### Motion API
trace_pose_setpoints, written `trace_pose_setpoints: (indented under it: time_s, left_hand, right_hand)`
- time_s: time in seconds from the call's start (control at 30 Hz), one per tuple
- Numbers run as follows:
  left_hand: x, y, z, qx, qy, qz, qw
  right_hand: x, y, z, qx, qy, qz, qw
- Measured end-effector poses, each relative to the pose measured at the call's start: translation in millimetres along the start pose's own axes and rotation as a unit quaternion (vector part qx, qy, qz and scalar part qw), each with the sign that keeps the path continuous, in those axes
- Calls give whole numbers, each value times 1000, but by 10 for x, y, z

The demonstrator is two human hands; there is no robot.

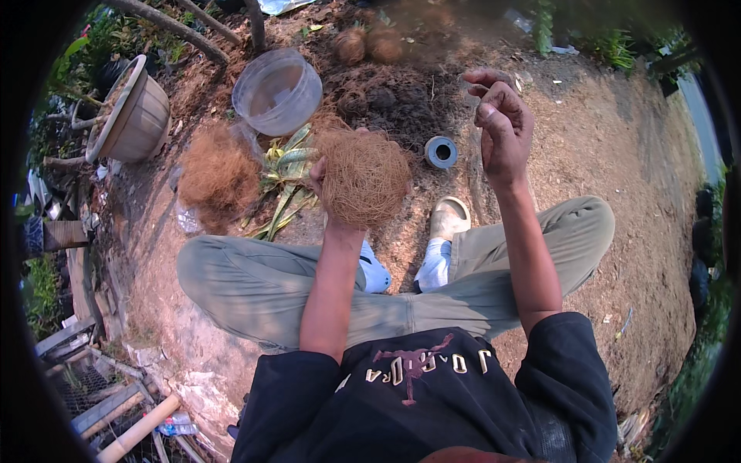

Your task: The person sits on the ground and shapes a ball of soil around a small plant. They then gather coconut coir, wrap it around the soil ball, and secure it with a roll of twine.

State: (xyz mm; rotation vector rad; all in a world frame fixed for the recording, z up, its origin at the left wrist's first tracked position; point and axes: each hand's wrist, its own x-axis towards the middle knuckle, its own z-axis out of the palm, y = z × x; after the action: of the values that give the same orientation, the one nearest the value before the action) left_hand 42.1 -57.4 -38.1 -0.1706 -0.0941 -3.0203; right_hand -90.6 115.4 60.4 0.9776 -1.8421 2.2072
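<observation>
My left hand holds up a round ball of brown coir fibre from beneath. The ball covers most of that hand; only fingers at its edges and the wrist show. To the right, my right hand is raised apart from the ball, its fingers curled and the thumb near the index finger. Whether something thin is pinched there cannot be made out. A grey-blue spool stands on the ground between the hands. Left of the ball lie a loose heap of coir fibre and variegated cut leaves.
A clear plastic tub sits beyond the leaves. Dark soil is heaped ahead, with finished-looking fibre balls behind it. A ribbed planter leans at left. A bamboo pole and wire mesh are at lower left.
</observation>
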Motion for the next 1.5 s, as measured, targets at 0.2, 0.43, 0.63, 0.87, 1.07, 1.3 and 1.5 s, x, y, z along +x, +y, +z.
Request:
trace_pose_setpoints:
  time_s: [0.2,0.43,0.63,0.87,1.07,1.3,1.5]
  left_hand:
    - [3,-28,19,47,26,1,999]
    - [71,-43,189,90,-5,-15,996]
    - [87,-38,253,128,-10,-45,991]
    - [96,-51,298,184,-11,-71,980]
    - [50,-89,293,217,9,-80,973]
    - [-6,-65,171,191,33,-91,977]
    - [-47,-61,105,187,55,-69,978]
  right_hand:
    - [-52,-121,41,88,-106,186,973]
    - [-2,-158,76,-18,-198,204,959]
    - [-26,-270,57,-156,-170,188,955]
    - [-8,-360,106,-303,-203,69,928]
    - [-62,-310,164,-306,-172,9,936]
    - [-70,-307,189,-291,-167,-1,942]
    - [-56,-377,201,-292,-181,39,938]
